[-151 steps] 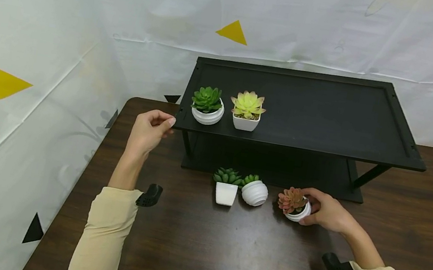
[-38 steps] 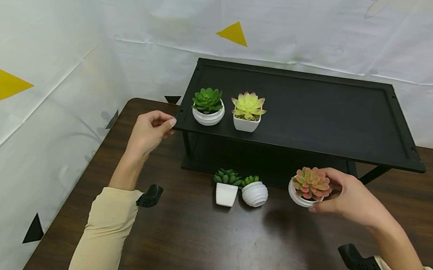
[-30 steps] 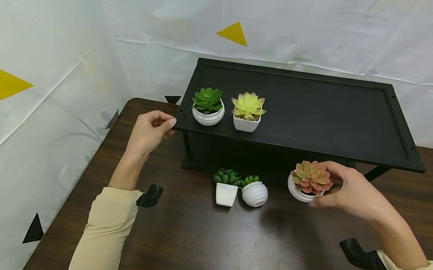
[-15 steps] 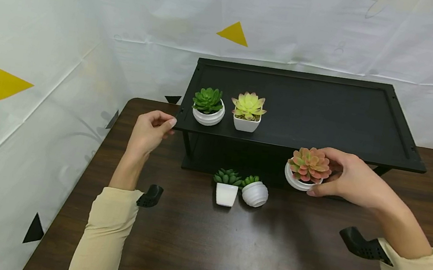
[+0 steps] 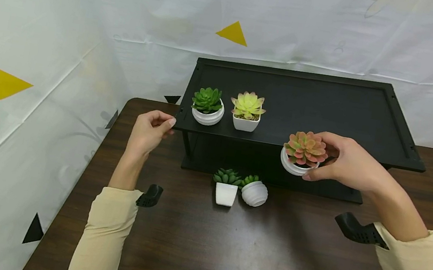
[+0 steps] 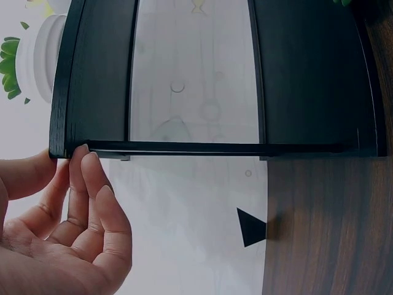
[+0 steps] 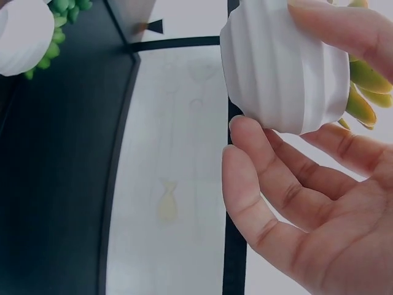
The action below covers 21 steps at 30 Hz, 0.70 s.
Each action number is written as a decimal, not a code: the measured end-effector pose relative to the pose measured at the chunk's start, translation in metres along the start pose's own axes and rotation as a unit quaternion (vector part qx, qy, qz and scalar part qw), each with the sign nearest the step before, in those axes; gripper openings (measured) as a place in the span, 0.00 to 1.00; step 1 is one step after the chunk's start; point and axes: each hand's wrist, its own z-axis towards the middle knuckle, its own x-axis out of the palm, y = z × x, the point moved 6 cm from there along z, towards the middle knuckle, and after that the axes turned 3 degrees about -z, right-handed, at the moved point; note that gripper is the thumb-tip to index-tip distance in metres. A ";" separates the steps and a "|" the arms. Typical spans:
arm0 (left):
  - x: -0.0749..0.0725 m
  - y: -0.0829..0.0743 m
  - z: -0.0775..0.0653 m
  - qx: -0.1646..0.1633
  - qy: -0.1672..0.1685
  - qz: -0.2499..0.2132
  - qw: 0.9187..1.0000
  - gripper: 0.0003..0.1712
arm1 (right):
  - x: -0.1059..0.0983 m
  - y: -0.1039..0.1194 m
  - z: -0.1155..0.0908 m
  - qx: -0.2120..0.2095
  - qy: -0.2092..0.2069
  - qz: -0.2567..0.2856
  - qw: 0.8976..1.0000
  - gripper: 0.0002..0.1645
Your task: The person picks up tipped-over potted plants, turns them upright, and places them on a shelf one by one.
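Note:
My right hand (image 5: 351,163) grips a pink-orange succulent (image 5: 306,148) in a round white ribbed pot (image 7: 285,67), raised in front of the shelf's front edge. In the right wrist view, the thumb lies on one side of the pot and fingers on the other. My left hand (image 5: 147,132) pinches the front left corner of a black two-tier shelf (image 5: 324,110), thumb above and fingertips below in the left wrist view. On the top tier stand a green succulent (image 5: 206,104) in a round white pot and a yellow-green succulent (image 5: 247,110) in a square white pot.
On the brown table (image 5: 188,250), before the lower tier, are a dark green succulent (image 5: 226,188) in a square white pot and a small green succulent (image 5: 254,192) in a tipped round pot. A white sheet (image 5: 325,24) hangs behind, another part at left.
My right hand has lifted the pink-orange succulent off the table and carried it up toward the shelf's front edge, lately drifting left. The left hand keeps its place on the corner.

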 end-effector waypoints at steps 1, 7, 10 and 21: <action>0.000 0.000 0.000 0.000 0.000 0.000 1.000 0.10 | -0.001 0.001 0.001 0.003 -0.001 -0.007 1.000 0.39; 0.000 0.000 0.000 -0.001 -0.001 0.001 1.000 0.10 | -0.005 0.006 0.009 0.014 -0.001 -0.039 0.999 0.42; 0.000 0.000 0.000 0.001 -0.002 0.002 1.000 0.10 | -0.005 0.009 0.012 0.016 -0.006 -0.030 0.999 0.41; 0.000 0.000 -0.001 -0.005 -0.001 0.003 1.000 0.10 | -0.006 0.014 0.023 0.019 -0.013 0.016 1.000 0.37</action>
